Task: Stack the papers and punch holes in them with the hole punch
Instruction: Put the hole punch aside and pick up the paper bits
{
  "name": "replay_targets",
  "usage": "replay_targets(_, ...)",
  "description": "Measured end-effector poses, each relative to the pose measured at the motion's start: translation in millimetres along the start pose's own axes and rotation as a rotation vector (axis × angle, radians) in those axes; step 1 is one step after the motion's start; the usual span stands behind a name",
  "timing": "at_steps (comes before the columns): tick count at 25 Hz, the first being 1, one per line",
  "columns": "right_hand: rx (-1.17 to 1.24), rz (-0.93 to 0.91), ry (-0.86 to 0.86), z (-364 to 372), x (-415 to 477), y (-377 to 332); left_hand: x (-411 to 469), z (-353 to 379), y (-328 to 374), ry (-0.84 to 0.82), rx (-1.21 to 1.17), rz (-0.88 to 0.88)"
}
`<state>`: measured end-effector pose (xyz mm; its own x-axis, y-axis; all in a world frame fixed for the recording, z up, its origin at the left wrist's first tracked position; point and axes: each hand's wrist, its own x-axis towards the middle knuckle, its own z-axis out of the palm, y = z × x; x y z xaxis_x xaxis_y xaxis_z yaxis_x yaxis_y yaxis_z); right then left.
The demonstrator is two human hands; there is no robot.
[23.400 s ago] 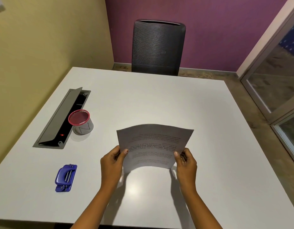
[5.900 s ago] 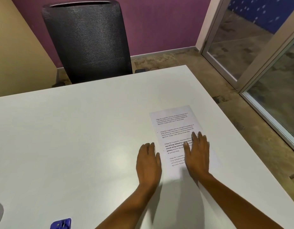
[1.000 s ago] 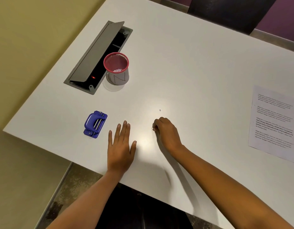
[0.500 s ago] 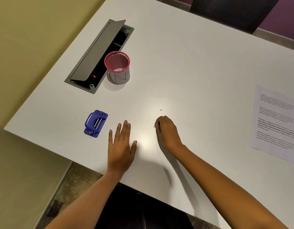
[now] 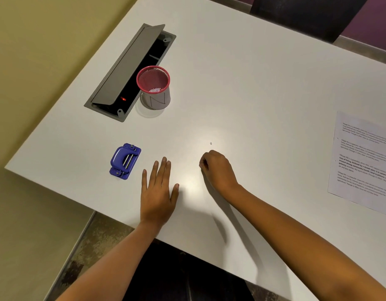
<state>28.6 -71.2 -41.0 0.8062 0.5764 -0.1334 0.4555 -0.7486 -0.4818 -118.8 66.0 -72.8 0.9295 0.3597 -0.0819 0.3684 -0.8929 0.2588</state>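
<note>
The left hand (image 5: 158, 195) lay flat, fingers spread and empty; the right hand (image 5: 218, 169) was curled mid-frame, contents unclear. Pinching the paper dot (image 5: 211, 143) would need fingertip care.

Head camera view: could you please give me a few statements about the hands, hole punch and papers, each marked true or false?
1. The left hand lies flat on the table, fingers spread. True.
2. The right hand grips the hole punch. False: it is curled on the bare table, apart from the punch.
3. The papers lie flat at the table's right side. True.
4. The pink mesh cup has tipped over. False: it stands upright beside the open cable tray.
</note>
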Motion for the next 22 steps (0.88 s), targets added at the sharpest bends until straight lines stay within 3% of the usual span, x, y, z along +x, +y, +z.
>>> replay_targets(8, -0.09, 0.085, -0.047, 6, 2, -4, 1, 2, 0, -0.011, 0.011, -0.006)
replay_targets(13, 0.712, 0.582, 0.074, -17, -2, 6, 0, 1, 0, -0.002, 0.0, -0.003)
replay_targets(15, 0.869, 0.665, 0.117, -27, -5, 14, 0, 1, 0, 0.008, -0.011, 0.003)
replay_targets(19, 0.781, 0.644, 0.141, -35, 8, 28, 0, 1, 0, 0.02, -0.031, 0.001)
replay_targets(22, 0.553, 0.434, 0.197, -32, 26, 32, -1, 1, -1, 0.024, -0.038, 0.001)
